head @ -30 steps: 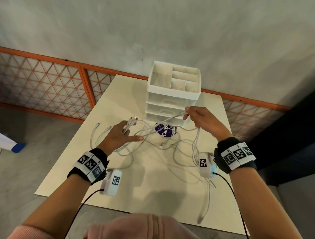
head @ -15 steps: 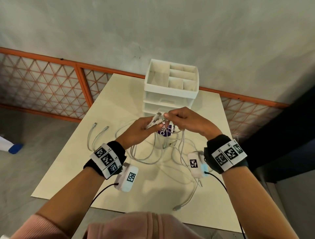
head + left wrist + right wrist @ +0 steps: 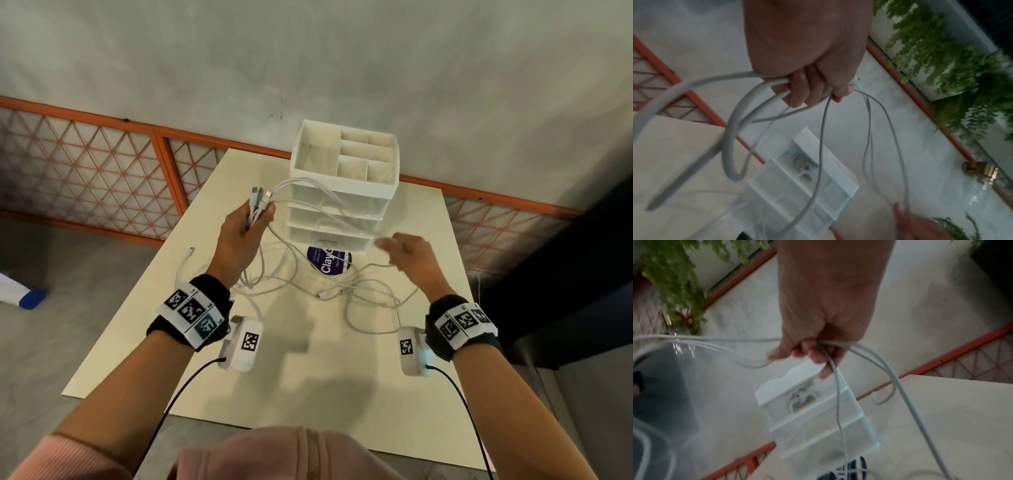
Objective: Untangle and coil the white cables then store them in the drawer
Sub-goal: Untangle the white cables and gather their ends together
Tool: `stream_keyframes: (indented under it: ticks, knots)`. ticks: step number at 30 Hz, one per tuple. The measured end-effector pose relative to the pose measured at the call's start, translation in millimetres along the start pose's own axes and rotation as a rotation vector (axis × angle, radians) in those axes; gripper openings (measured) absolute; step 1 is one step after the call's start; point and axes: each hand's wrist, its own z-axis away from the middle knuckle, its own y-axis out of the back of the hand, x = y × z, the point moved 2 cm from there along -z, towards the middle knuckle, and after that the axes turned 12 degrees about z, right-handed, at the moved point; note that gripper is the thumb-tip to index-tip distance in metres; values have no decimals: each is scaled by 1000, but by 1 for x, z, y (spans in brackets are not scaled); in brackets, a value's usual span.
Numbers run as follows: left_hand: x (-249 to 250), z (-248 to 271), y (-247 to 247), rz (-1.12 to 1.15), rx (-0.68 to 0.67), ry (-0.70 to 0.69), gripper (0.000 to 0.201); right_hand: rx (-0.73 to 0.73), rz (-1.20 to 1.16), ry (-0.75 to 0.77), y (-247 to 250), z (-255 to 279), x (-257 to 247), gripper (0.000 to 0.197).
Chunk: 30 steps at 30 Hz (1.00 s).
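Several white cables (image 3: 329, 287) lie tangled on the cream table (image 3: 274, 383) in front of a white drawer unit (image 3: 342, 219) with clear drawers. My left hand (image 3: 251, 222) is raised left of the unit and grips a bunch of cable ends, with the connectors (image 3: 262, 197) sticking up above the fist. In the left wrist view the fingers (image 3: 807, 91) curl round the strands. My right hand (image 3: 400, 251) is blurred, low at the unit's right front. In the right wrist view its fingers (image 3: 818, 352) curl round strands that run across to the left hand.
A round purple label (image 3: 329, 262) lies under the tangle by the unit. One cable (image 3: 185, 267) trails toward the table's left edge. An orange lattice fence (image 3: 102, 171) runs behind. A blue and white object (image 3: 24, 294) lies on the floor at left.
The hands were together in front of the unit. The left hand has since risen up and left with the connector ends, and the right has swung out to the right along the strands.
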Motion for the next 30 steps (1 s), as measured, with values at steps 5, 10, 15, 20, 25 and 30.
stream_keyframes:
  ticks: [5, 10, 15, 20, 25, 30]
  knots:
    - [-36, 10, 3, -271, -175, 148, 27, 437, -81, 80, 46, -5, -15, 33]
    - [-55, 19, -3, -364, -271, 241, 20, 506, -52, 159, 63, -8, -28, 48]
    - [-65, 20, 12, -468, -293, 283, 26, 136, 19, 94, 52, 0, -9, 38]
    - [-64, 31, 15, -546, -599, 326, 12, -517, 227, -113, 13, 31, 32, 42]
    - [-75, 42, 16, -598, -830, 488, 19, -578, 298, -213, -38, 61, 75, 75]
    - [-79, 54, 10, -831, -1036, 666, 19, -705, 355, -140, -63, 70, 78, 45]
